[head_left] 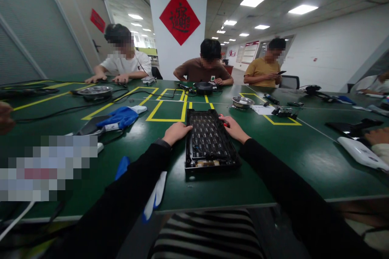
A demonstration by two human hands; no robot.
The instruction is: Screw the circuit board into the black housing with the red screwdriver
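Left hand (178,132): partly curled at the left edge of an open, rectangular black plastic case (209,139), thumb on the rim; its fingers are hidden, so I cannot tell how firmly they grip.
Right hand (235,129): closed around a small red-handled tool (224,120) beside the case's right edge; the palm covers most of it, and its tip is hard to make out.
Black case: flat on the glossy green table (273,166), directly before the person, between both hands; dark, shiny rows fill it, too dim to identify, with a tan strip (208,164) at the near end.
Gloves: a blue-and-white fabric glove (123,117) lies left of the case; blue and white fabric pieces (157,194) by the left sleeve are partly covered by that arm.
Pixelated patch: blocks mask a pale object (48,170) at the left.
Metal dishes: a round silver bowl (243,102) stands beyond the right hand, a wider silver dish (95,92) far left.
Table edges: another person's hand (5,118) is cut off at left; at right, a co-worker's hand (378,137) is cropped near a white oval plastic device (363,153).
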